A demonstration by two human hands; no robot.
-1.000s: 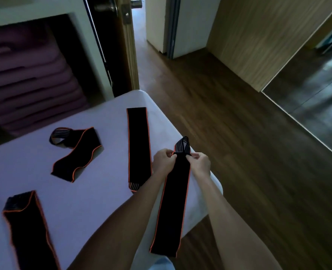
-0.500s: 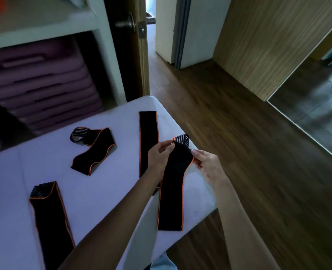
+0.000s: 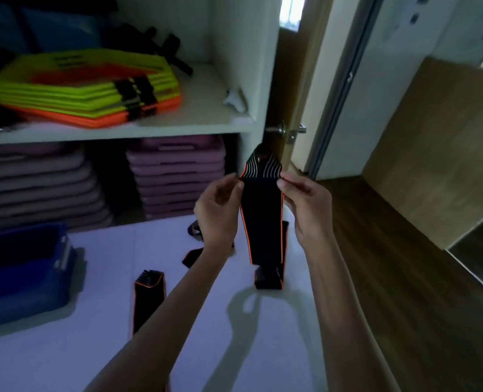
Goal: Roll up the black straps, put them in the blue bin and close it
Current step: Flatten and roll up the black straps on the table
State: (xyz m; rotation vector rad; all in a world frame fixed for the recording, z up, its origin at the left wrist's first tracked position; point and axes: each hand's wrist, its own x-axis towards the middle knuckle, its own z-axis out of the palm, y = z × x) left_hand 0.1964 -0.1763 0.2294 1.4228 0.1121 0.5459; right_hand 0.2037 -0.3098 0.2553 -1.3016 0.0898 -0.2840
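Both hands are up off the table (image 3: 98,349), holding one black strap (image 3: 263,219) so it hangs down. Left hand (image 3: 220,210) pinches its left edge near the top, right hand (image 3: 305,205) pinches the right edge. Blue bin (image 3: 22,275) sits open at 9 o'clock, another strap (image 3: 148,298) lying flat beside the left forearm.

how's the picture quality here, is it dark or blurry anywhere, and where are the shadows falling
Head view: dim overall, with a bluish cast on the white table; the brightest spot is the blown-out window past the door. Motion blur smears the yellow-and-orange stack on the shelf. Soft shadows of the arms fall on the table below the held strap, which the left hand and right hand pinch. Wide-angle bending tilts the door frame.
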